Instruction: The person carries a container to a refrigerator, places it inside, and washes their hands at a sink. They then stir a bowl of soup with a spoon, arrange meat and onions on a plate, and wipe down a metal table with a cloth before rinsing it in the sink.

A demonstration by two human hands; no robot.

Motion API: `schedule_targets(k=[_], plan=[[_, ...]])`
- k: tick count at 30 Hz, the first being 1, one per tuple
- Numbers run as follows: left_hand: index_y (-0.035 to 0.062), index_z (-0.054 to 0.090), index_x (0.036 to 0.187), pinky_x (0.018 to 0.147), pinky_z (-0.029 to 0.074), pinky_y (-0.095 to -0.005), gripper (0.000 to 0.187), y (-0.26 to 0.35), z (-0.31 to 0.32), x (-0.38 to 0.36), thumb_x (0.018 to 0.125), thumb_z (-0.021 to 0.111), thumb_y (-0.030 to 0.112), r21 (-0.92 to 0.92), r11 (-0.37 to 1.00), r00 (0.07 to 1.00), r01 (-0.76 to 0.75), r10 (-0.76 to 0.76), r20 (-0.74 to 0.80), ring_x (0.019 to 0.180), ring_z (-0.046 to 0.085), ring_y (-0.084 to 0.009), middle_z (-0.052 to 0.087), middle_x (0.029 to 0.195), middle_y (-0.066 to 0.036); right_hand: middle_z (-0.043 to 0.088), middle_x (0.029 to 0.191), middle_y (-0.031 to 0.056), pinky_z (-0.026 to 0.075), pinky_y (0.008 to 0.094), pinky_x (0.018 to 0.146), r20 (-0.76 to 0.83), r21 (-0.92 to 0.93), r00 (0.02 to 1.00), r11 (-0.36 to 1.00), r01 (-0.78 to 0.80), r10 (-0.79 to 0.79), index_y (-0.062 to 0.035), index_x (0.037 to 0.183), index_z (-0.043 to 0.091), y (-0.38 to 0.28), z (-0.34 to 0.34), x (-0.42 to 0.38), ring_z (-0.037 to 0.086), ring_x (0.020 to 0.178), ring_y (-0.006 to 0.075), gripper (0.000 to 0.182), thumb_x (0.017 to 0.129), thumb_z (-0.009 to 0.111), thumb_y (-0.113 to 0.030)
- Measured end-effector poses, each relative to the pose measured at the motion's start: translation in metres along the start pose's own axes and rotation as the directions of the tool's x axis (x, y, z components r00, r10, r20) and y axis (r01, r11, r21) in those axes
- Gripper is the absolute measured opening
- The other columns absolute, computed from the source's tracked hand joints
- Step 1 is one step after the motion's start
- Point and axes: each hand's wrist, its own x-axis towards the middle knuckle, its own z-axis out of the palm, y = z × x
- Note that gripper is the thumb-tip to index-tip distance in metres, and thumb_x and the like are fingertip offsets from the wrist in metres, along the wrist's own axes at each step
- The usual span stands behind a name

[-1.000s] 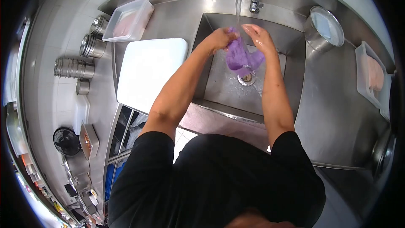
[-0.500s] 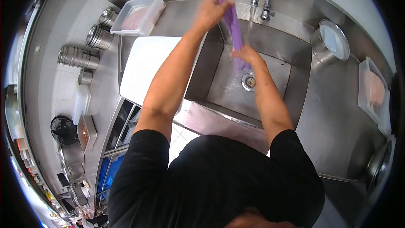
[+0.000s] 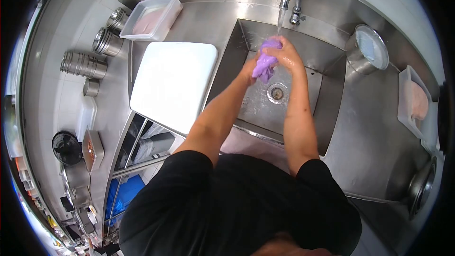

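Steel sink (image 3: 258, 116) below; left hand (image 3: 249, 70) and right hand (image 3: 288, 57) squeeze crumpled purple cloth (image 3: 263, 68) in their grip.

Left of the left hand (image 3: 250, 71), the steel surface (image 3: 367, 132) bears a white board (image 3: 173, 85) and a plastic tub (image 3: 167, 24); right of the right hand (image 3: 287, 56), a metal pot (image 3: 363, 66) and a container (image 3: 405, 90).
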Motion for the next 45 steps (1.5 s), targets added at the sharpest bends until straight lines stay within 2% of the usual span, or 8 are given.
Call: schedule_targets(k=[4,11,18,25,30,37,40,45], plan=[[0.0129,0.055,0.131,0.090,0.049,-0.0443,0.075,-0.013,0.022,-0.022,0.091,0.035,0.073,0.004,0.987,0.987,0.160,-0.160,0.009,0.103,0.063,-0.0248,0.066,0.116,-0.006,0.066,0.109,0.0151,0.051,0.0357,0.088,-0.394,-0.075,0.889,0.972,0.222,-0.233,-0.0038,0.120,0.055,0.020,0.011,-0.002,0.065,0.101,0.0240,0.051,0.076,0.079,-0.016],[0.0046,0.057,0.121,0.076,0.058,-0.0466,0.068,0.033,0.002,0.001,0.092,0.048,0.066,-0.312,0.939,0.921,0.142,-0.009,0.389,0.089,0.067,-0.0287,0.066,0.099,-0.014,0.054,0.135,0.0129,0.043,0.0420,0.103,0.202,-0.565,0.797,0.596,0.570,-0.570,-0.0077,0.132,0.051,0.008,-0.016,-0.062,0.050,0.126,0.0354,0.062,0.074,0.073,-0.002],[0.0056,0.061,0.114,0.049,0.054,-0.0260,0.040,0.087,0.045,-0.030,0.093,0.065,0.040,0.298,0.930,0.763,0.215,-0.350,0.544,0.073,0.067,-0.0192,0.067,0.098,-0.012,0.024,0.159,0.0097,0.032,0.0432,0.118,0.542,-0.689,0.654,0.167,0.706,-0.528,-0.0161,0.151,0.032,-0.024,-0.054,-0.042,0.025,0.145,0.0343,0.093,0.070,0.075,-0.001],[0.0068,0.068,0.098,0.040,0.047,-0.0257,0.028,0.099,0.078,-0.029,0.086,0.069,0.032,0.907,0.420,0.776,-0.039,-0.559,0.292,0.068,0.066,-0.0143,0.069,0.081,-0.009,0.059,0.126,0.0111,0.051,0.0447,0.088,0.568,-0.771,0.795,0.200,0.605,-0.215,-0.0129,0.130,0.055,-0.052,-0.047,-0.033,0.057,0.114,0.0328,0.059,0.074,0.070,-0.010],[0.0066,0.067,0.097,0.060,0.056,-0.0393,0.024,0.058,0.064,-0.003,0.083,0.067,0.026,0.789,-0.425,0.882,-0.443,-0.046,0.470,0.076,0.070,-0.0285,0.070,0.085,-0.015,0.070,0.095,0.0165,0.054,0.0459,0.077,0.250,-0.944,0.954,0.178,0.279,-0.167,-0.0101,0.111,0.067,0.002,-0.030,-0.016,0.067,0.091,0.0361,0.039,0.072,0.071,-0.014],[0.0157,0.047,0.129,0.074,0.056,-0.0443,0.044,0.012,0.045,-0.016,0.087,0.060,0.019,0.733,-0.550,0.691,-0.400,0.345,0.636,0.086,0.070,-0.0345,0.069,0.088,-0.014,0.070,0.100,0.0226,0.053,0.0483,0.081,0.188,-0.760,0.957,0.650,-0.001,0.221,-0.0073,0.108,0.068,0.049,-0.038,-0.011,0.067,0.091,0.0414,0.042,0.071,0.077,-0.025],[0.0157,0.054,0.121,0.066,0.057,-0.0407,0.033,0.006,0.049,-0.024,0.090,0.059,0.021,0.823,-0.412,0.688,-0.391,0.463,0.559,0.075,0.070,-0.0310,0.066,0.081,-0.011,0.067,0.113,0.0197,0.051,0.0466,0.090,0.103,-0.757,0.965,0.649,-0.083,0.243,-0.0105,0.124,0.061,0.035,-0.048,-0.013,0.064,0.104,0.0392,0.056,0.072,0.078,-0.022],[0.0129,0.062,0.103,0.044,0.047,-0.0275,0.020,0.047,0.034,-0.009,0.087,0.063,0.025,0.637,0.765,0.982,0.096,-0.176,0.064,0.055,0.060,-0.0154,0.062,0.073,-0.004,0.048,0.143,0.0150,0.046,0.0439,0.102,0.281,-0.790,0.794,0.341,0.510,-0.539,-0.0136,0.145,0.040,0.015,-0.044,-0.033,0.049,0.127,0.0376,0.079,0.074,0.075,-0.010]])
